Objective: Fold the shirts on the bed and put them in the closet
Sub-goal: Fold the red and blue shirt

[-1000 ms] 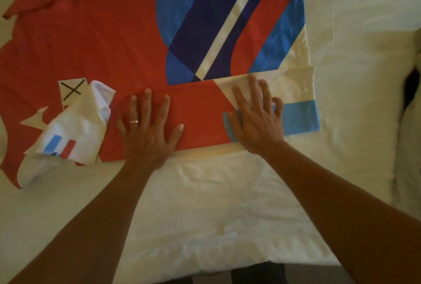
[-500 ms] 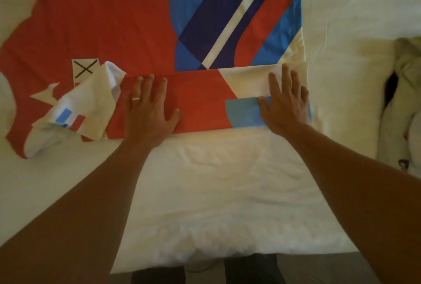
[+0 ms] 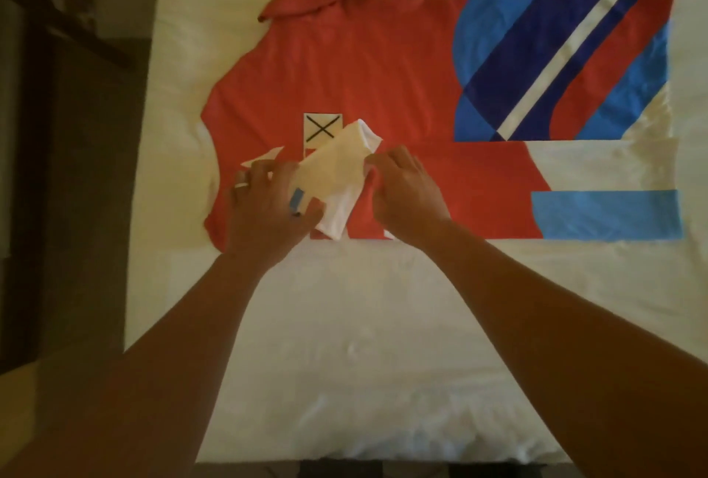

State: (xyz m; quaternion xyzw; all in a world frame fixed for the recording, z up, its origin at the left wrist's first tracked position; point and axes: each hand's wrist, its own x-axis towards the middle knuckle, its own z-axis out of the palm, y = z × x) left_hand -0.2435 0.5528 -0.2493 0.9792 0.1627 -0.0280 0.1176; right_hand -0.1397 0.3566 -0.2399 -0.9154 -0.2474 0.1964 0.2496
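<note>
**Both hands on the white sleeve of the red shirt**

From the head camera, we see the red shirt point(image 3: 344, 67) spread flat on the white bed point(image 3: 364, 324), collar away from us, its near long edge folded over into a band that runs off to the right of our fingers. A blue, navy and white striped print point(image 3: 555, 67) covers the part of the shirt beyond and to the right of the right hand.

Our left hand point(image 3: 268, 205) lies on the near end of the white sleeve point(image 3: 337, 171), fingers bent over the cloth and thumb pressing its lower corner; a ring point(image 3: 241, 184) shows on one finger. Whether those fingers actually pinch the cloth we cannot tell. Our right hand point(image 3: 402, 194) is curled, its fingertips pinching the sleeve's right edge. The sleeve lies slanted between the two hands, touching both, its far end pointing past our fingertips toward a small white label with a black cross point(image 3: 323, 127), which sits just beyond the left hand's fingers.

A dark piece of furniture point(image 3: 76, 132) stands left of the bed, well apart from the left hand.
</note>
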